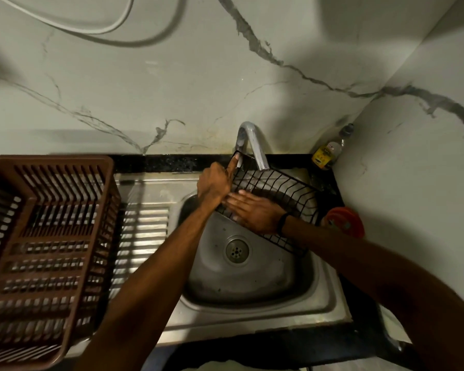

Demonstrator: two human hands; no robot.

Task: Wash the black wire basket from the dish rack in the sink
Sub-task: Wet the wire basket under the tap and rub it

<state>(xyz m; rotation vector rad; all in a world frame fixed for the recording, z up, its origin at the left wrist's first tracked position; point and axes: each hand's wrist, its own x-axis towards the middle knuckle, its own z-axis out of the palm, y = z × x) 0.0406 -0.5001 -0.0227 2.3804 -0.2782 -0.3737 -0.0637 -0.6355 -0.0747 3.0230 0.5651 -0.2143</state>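
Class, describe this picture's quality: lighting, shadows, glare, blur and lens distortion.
Head view: dim, warm light; broad soft shadows across the wall; bright glare stripes on the drainboard; the wide lens bows the counter edge and stretches the dish rack, whose near corner blurs; the wire basket looks sharp.

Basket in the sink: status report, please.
Left hand grips basket rim. Right hand flat against its wires. Basket tilted in sink, under tap. Nothing blocking.
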